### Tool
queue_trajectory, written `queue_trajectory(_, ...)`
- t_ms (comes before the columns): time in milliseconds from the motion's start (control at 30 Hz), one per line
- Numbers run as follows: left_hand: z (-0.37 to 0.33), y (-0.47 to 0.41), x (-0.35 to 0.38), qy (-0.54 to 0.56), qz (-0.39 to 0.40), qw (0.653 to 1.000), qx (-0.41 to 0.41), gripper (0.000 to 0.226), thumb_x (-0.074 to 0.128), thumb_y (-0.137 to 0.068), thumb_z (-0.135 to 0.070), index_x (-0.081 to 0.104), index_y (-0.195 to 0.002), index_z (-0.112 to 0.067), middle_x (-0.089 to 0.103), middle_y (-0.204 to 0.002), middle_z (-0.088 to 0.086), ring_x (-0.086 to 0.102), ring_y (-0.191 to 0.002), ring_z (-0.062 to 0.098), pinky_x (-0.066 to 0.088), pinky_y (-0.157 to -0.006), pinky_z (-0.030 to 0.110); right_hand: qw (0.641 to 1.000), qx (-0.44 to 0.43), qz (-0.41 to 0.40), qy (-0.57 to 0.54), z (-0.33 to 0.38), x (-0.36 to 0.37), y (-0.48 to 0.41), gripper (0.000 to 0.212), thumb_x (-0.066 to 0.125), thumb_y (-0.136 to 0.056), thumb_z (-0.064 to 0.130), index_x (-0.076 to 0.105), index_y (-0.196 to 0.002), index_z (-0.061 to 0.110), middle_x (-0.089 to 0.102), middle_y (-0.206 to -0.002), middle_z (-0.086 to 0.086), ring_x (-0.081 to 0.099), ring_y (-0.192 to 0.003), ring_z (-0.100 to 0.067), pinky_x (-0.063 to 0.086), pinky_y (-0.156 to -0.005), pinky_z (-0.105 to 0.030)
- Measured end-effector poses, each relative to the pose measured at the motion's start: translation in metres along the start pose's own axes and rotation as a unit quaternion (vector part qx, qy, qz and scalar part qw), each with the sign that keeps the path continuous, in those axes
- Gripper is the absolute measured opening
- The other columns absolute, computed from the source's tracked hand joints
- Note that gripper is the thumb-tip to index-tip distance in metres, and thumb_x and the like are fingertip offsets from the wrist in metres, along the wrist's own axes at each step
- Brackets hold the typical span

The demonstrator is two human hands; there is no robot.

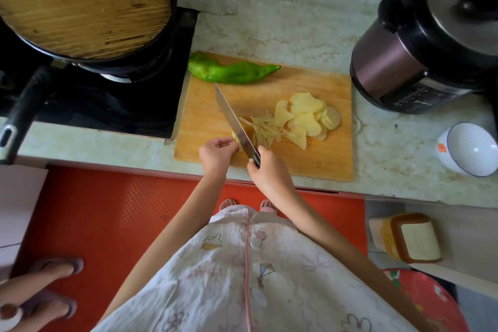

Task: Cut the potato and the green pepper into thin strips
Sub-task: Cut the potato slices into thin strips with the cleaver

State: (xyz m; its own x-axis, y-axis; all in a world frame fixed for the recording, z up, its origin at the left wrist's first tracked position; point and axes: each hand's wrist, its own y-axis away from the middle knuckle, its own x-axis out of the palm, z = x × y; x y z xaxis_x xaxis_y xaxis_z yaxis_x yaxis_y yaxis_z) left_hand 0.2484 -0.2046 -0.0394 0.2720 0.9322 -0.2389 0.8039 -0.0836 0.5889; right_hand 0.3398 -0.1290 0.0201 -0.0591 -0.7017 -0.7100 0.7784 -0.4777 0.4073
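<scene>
Near the cutting board's [310,167] front edge, the left hand [215,152] pinches a small stack of potato slices [235,137] steady while the right hand [269,172] grips the knife [233,122]. Strips [265,129] and uncut slices [310,116] lie right; the green pepper [229,71] waits whole at the far-left corner.

1 head camera looks steeply down, close over the cutting board [310,159].

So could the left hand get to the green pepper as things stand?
Probably yes: bare cutting board lies between the left hand and the green pepper, left of the knife. It must release the potato piece first.
</scene>
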Motion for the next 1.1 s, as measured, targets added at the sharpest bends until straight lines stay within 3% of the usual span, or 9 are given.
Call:
queue_trajectory(433, 0.0, -0.001, -0.001, 0.01, -0.001, 1.0, -0.012, 0.011, 0.077, -0.079, -0.012, 0.071, -0.088, -0.013, 0.066, -0.075, -0.007, 0.063, -0.072, 0.007, 0.051, -0.063, 0.015, 1.0, 0.005, 0.015, 0.006, 0.003, 0.002, -0.006, 0.012, 0.047, -0.093, 0.009, 0.041, -0.083, 0.011, 0.041, -0.064, 0.002, 0.043, -0.054, -0.009, 0.029, -0.045, -0.02)
queue_trajectory(600, 0.002, -0.003, -0.003, 0.036, 0.011, 0.999, -0.025, 0.012, 0.08, -0.076, -0.009, 0.07, -0.08, -0.015, 0.072, -0.081, 0.004, 0.07, -0.084, 0.019, 0.057, -0.081, 0.031, 1.0, 0.008, 0.001, 0.0, 0.001, 0.012, -0.008, 0.011, 0.049, -0.093, 0.009, 0.042, -0.084, 0.011, 0.042, -0.065, 0.003, 0.045, -0.056, -0.011, 0.031, -0.046, -0.021)
queue_trajectory(700, 0.003, -0.003, -0.003, 0.044, 0.017, 0.999, -0.024, 0.013, 0.08, -0.075, -0.009, 0.07, -0.078, -0.017, 0.073, -0.084, 0.008, 0.071, -0.089, 0.024, 0.057, -0.084, 0.036, 1.0, 0.008, 0.0, 0.008, 0.004, 0.014, -0.016, 0.009, 0.049, -0.093, 0.01, 0.043, -0.086, 0.012, 0.044, -0.065, 0.003, 0.048, -0.058, -0.013, 0.035, -0.048, -0.024)
queue_trajectory(767, 0.003, -0.001, -0.005, 0.049, 0.018, 0.998, -0.02, 0.013, 0.079, -0.076, -0.008, 0.069, -0.08, -0.015, 0.073, -0.085, 0.008, 0.07, -0.088, 0.023, 0.057, -0.082, 0.034, 1.0, 0.006, -0.002, 0.006, 0.01, 0.015, -0.027, 0.007, 0.049, -0.093, 0.013, 0.045, -0.089, 0.013, 0.045, -0.067, 0.004, 0.051, -0.063, -0.018, 0.04, -0.054, -0.029)
queue_trajectory(900, 0.001, 0.001, -0.005, 0.042, 0.012, 0.999, -0.015, 0.014, 0.076, -0.078, -0.009, 0.07, -0.09, -0.011, 0.069, -0.081, 0.0, 0.063, -0.08, 0.014, 0.053, -0.069, 0.021, 0.999, -0.002, -0.013, -0.036, 0.007, 0.012, -0.035, 0.011, 0.05, -0.094, 0.015, 0.048, -0.085, 0.01, 0.048, -0.067, 0.001, 0.048, -0.059, -0.014, 0.035, -0.05, -0.029)
queue_trajectory(1000, 0.0, -0.002, -0.005, 0.021, -0.007, 1.0, -0.013, 0.015, 0.075, -0.08, -0.012, 0.07, -0.094, -0.013, 0.067, -0.082, -0.004, 0.061, -0.077, 0.009, 0.049, -0.063, 0.015, 0.997, -0.003, -0.047, -0.059, -0.009, 0.007, -0.026, 0.015, 0.05, -0.095, 0.018, 0.055, -0.093, 0.004, 0.061, -0.077, -0.011, 0.059, -0.067, -0.024, 0.045, -0.059, -0.038)
queue_trajectory(1100, 0.004, -0.003, -0.008, -0.025, -0.032, 0.999, 0.02, 0.014, 0.074, -0.082, -0.014, 0.069, -0.095, -0.014, 0.067, -0.085, -0.003, 0.06, -0.077, 0.007, 0.044, -0.058, 0.011, 0.997, -0.014, -0.056, -0.06, -0.02, 0.0, -0.019, 0.018, 0.051, -0.095, 0.02, 0.057, -0.094, 0.003, 0.062, -0.078, -0.011, 0.057, -0.067, -0.023, 0.041, -0.054, -0.027)
